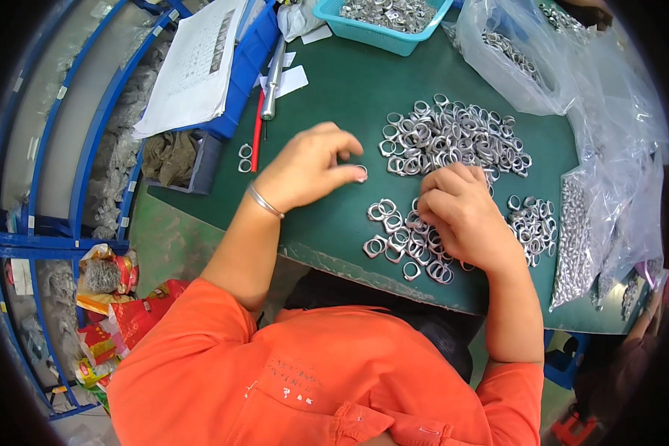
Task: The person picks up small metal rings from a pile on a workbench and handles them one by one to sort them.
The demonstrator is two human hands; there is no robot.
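My left hand hovers over the green table, fingers curled and thumb stretched out, with a gap between thumb and forefinger. A small silvery edge shows at the thumb tip; whether it is a ring I cannot tell. My right hand is closed, its fingers bent down between piles of silvery metal rings, and its fingertips are hidden. Beyond it lies a large heap of rings. A looser group of rings spreads nearer me, left of the right wrist. Another small pile of rings is to its right.
Clear plastic bags of metal parts line the right side. At the back stands a turquoise basket of parts. A metal rod-like tool, a red stick and two rings lie left, beside a blue bin with papers.
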